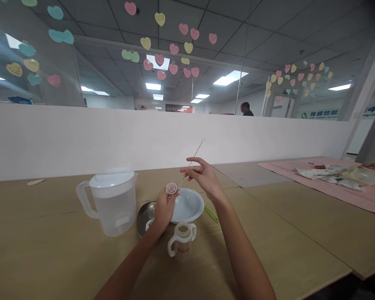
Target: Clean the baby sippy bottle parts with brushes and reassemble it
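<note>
On my feed the table (268, 237) is the biggest thing, with the lidded jug (115, 210) standing left of the bowl (189, 207) and a metal dish (141, 220) just beside the bowl's left side, partly hidden by an arm. The two-handled bottle (183, 245) stands upright on the bowl's near side, so I would lift my wrists well clear of it. My left hand (164, 210), by the bowl's left rim, and my right hand (204, 177), above its right side, are both grasping: the left grips a small clear cap (171, 188) near that rim, the right pinches a thin wire (195, 153) slanting up over the bowl. I cannot tell whether its lower tip enters the cap. I judge that steadying the cap and guiding the wire with light fingertip turns, not force, works best.
</note>
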Action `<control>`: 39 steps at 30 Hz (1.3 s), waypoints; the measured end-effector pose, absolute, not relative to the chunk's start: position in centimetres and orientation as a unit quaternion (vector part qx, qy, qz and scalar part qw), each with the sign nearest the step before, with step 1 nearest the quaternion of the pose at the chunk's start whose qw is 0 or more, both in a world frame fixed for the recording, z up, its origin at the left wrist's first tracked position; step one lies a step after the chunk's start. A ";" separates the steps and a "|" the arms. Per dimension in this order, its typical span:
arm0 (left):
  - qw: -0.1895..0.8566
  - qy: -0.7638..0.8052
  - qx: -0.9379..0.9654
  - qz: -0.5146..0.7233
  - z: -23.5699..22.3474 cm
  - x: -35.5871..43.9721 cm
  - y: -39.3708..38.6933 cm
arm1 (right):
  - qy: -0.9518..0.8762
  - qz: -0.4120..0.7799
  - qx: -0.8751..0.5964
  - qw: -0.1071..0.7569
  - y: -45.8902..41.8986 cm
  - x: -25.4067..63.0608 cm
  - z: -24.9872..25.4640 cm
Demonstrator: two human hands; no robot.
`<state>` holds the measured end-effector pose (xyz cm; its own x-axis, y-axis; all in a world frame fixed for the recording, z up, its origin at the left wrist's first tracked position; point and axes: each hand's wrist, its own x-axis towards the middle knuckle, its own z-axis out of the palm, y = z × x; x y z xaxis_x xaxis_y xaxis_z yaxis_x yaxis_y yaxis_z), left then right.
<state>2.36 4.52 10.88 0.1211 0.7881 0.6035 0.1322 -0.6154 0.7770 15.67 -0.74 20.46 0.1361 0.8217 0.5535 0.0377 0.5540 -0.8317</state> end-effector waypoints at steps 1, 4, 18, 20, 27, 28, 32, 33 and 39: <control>0.291 0.327 0.701 0.563 11.1 2.7 4.6 | -0.582 0.291 -0.363 0.667 -0.9 15.6 20.6; 0.272 0.312 0.732 0.541 11.6 3.1 4.6 | -0.588 0.273 -0.364 0.669 -0.6 15.4 20.4; 0.195 0.263 0.808 0.490 13.6 1.5 3.9 | -0.625 0.039 -0.451 0.636 -0.5 15.4 19.9; 0.188 0.257 0.819 0.477 13.8 1.4 3.8 | -0.630 0.019 -0.471 0.617 -0.9 15.3 19.9; 0.256 0.279 0.819 0.431 14.1 1.2 3.5 | -0.681 0.031 -0.488 0.545 -0.6 14.8 19.5; 0.265 0.283 0.821 0.419 14.0 1.1 3.6 | -0.681 0.036 -0.488 0.544 -0.6 14.8 19.5; 0.277 0.294 0.832 0.380 13.8 1.2 3.6 | -0.626 0.084 -0.442 0.637 -1.5 14.6 19.8; 0.273 0.302 0.835 0.371 13.8 1.2 3.6 | -0.606 0.085 -0.430 0.663 -1.8 14.5 19.9; 0.277 0.304 0.849 0.332 14.4 1.2 3.0 | -0.565 -0.050 -0.464 0.680 -1.9 13.6 19.6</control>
